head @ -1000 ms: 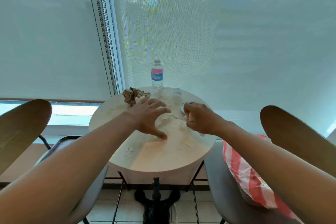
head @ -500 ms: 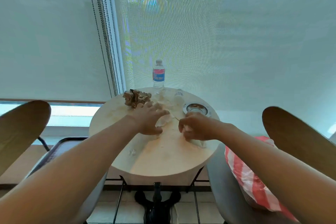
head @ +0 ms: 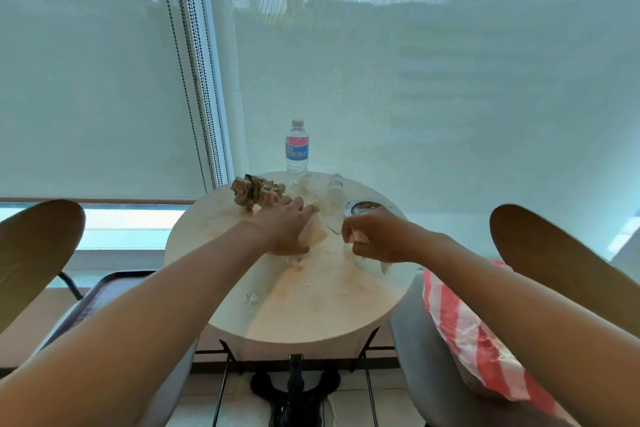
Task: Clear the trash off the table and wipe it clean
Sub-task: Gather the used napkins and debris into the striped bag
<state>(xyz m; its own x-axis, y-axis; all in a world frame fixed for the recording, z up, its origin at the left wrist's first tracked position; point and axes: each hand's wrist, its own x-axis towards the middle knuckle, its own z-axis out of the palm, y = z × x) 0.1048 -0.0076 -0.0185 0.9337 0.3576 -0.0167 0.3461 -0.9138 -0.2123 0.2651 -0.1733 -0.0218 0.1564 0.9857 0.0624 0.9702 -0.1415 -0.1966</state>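
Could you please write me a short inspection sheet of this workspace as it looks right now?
Surface: round pale table, blotched with stains and small scraps.
Job's things: crumpled brown paper at the far left edge; thin pale wrapper between the hands; no wiping cloth seen.
Clutter: upright water bottle at the far edge; small clear bottle beside it; round metal dish on the far right.
Grippers: left hand lies flat, fingers spread over the wrapper; right hand is curled, pinching something pale, too small to identify.
Cables: nothing seen; only bead blind cords at the window.
Surroundings: two chairs; red-and-white striped bag on the right one; dark tray on the left.
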